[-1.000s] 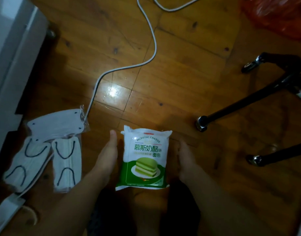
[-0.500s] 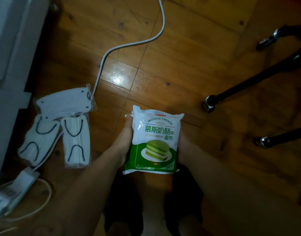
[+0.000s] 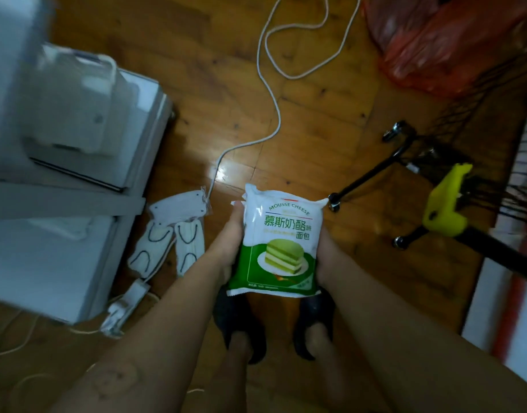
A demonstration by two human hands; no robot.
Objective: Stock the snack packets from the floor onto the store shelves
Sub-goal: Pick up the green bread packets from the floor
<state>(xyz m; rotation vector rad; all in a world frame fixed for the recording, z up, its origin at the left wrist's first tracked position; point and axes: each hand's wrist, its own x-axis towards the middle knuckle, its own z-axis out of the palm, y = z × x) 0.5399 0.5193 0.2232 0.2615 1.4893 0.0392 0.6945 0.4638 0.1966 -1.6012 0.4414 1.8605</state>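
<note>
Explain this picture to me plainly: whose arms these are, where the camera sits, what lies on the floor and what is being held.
There is no machine here. A camera worn on a person's head looks down at two bare arms. The left hand and right hand grip the sides of a white-and-green mousse cheese bread packet, lifted above the wooden plank floor. On the floor lie white face masks in clear wrappers, a white cable, a red plastic bag and a black wheeled frame. No store shelf is clearly recognisable.

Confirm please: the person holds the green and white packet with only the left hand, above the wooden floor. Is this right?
Not quite. The head view shows both hands on the green and white packet: the left hand on one side, the right hand on the other. It is above the wooden floor.
</note>
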